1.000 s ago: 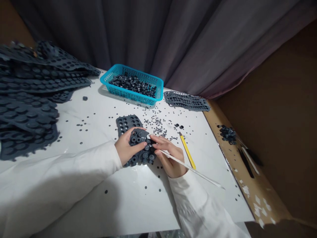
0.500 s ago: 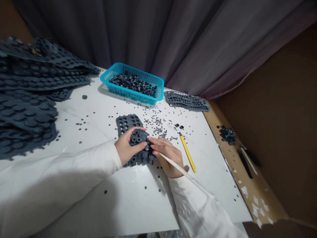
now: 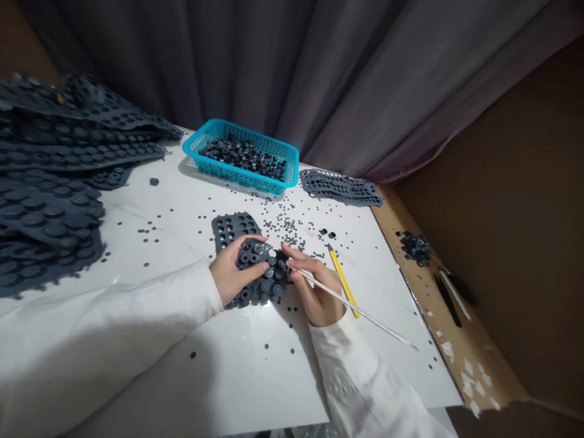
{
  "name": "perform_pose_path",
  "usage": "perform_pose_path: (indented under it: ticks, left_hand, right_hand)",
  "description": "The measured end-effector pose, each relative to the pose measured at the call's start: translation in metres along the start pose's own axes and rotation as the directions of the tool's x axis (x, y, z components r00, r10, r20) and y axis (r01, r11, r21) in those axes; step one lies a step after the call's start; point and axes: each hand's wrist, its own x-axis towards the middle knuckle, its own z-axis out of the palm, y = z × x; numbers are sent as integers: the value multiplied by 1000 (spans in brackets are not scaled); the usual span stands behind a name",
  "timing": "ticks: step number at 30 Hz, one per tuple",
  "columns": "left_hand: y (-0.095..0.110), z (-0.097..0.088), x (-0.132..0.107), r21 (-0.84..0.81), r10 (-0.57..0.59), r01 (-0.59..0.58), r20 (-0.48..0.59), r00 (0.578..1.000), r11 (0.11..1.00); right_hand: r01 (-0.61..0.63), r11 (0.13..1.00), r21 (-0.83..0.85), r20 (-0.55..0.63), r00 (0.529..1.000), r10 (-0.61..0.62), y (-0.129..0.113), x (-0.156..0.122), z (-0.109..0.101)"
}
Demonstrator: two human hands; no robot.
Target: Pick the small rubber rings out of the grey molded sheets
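Note:
My left hand point(image 3: 224, 274) grips a dark grey moulded rubber sheet point(image 3: 262, 289) covered in round cup-like parts, thumb on top and fingers behind. The sheet's far portion, with rows of open holes, lies flat on the table beyond that hand. At its right edge is my right hand point(image 3: 319, 298), closed around a thin white stick point(image 3: 365, 317) that slants down to the right across the wrist. The fingertips hide the stick's near end, by the round parts. A pale round hole shows near the sheet's top edge.
A blue basket point(image 3: 239, 176) holds many small dark parts. Large rubber sheets point(image 3: 45, 194) are piled left, and a holed strip point(image 3: 340, 187) lies behind right. A yellow dark-tipped tool point(image 3: 343, 281) lies near my right hand. Small dark discs dot the white table point(image 3: 150, 316).
My right hand has drawn slightly right, off the sheet's upper parts. The stick's outer end has swung away from the sleeve. A hole now shows near the sheet's top. My left hand keeps its hold.

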Motion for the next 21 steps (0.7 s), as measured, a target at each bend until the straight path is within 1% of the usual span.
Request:
perform_pose_path:
  ticks: [3, 6, 9, 15, 21]
  left_hand:
    - [0, 0, 0, -20, 18, -17, 25, 1000, 1000]
    - [1, 0, 1, -10, 30, -30, 51, 998, 999]
    - [0, 0, 1, -27, 16, -15, 28, 999, 1000]
    - [0, 1, 3, -70, 0, 1, 22, 1000, 998]
    - [-1, 1, 3, -73, -2, 4, 15, 1000, 997]
  right_hand:
    - [16, 1000, 17, 69, 997, -17, -2, 2, 1]
    - [20, 999, 44, 73, 997, -23, 0, 3, 2]
    - [35, 998, 61, 71, 997, -39, 2, 3, 2]
    - [74, 997, 37, 71, 995, -76, 0, 3, 1]
    - [115, 993, 11, 100, 988, -116, -1, 4, 1]
